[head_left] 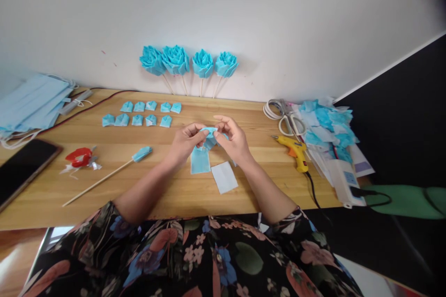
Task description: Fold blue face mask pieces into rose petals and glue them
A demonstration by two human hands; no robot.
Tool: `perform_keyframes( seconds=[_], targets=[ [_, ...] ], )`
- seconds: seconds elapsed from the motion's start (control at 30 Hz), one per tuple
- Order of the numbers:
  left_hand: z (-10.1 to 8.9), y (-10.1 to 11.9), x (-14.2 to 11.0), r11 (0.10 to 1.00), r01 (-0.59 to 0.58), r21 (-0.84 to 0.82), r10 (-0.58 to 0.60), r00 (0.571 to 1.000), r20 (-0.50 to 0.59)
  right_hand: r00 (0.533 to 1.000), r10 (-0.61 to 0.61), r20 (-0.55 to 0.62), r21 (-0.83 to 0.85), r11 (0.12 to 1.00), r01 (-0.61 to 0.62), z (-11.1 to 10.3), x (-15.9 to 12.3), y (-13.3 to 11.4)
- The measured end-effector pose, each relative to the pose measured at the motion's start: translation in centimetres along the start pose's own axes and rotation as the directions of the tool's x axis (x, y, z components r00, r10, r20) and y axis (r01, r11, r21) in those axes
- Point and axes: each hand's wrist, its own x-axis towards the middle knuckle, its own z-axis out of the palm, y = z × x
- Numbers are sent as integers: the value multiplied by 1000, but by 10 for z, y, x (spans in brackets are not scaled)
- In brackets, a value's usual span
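Note:
Between my left hand (pixel 188 141) and my right hand (pixel 232 138) is a small piece of blue mask fabric (pixel 209 131), partly folded, pinched by the thumbs and fingers of both. Below it on the table lie a flat blue fabric square (pixel 200 161) and a white fabric square (pixel 224 177). Other blue pieces show partly behind my hands. Folded blue petals (pixel 138 120) sit in two rows to the left. A wooden stick with a rolled blue bud (pixel 142 153) at its tip lies left of my left forearm.
Finished blue flowers (pixel 202 64) on sticks lean against the wall. Face masks (pixel 33 100), a phone (pixel 26 167) and a red tape piece (pixel 79 157) are at left. At right are scissors (pixel 291 125), a yellow glue gun (pixel 294 151), fabric scraps (pixel 327 123) and a power strip (pixel 343 181).

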Motion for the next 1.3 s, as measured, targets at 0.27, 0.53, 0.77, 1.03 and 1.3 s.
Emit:
perform_keyframes(
  seconds=[0.27,0.53,0.77,1.03,1.3],
  targets=[
    [0,4,0,997,25,-67,-22,999,45,999,-9,-36,-19,1000,8,-2,0,-1],
    [0,-1,-1,997,56,-61,-52,997,64,999,16,-47,52,999,-14,-1,0,-5],
    [-1,-2,-1,999,39,-6,-38,996,82,999,21,-29,45,999,-20,1,0,-6],
    [-2,0,1,998,54,42,-58,994,93,999,30,-33,92,995,-27,2,0,-7],
    [-1,-5,2,998,51,39,-55,992,116,998,40,-44,104,994,-35,4,-1,-7]
  ],
)
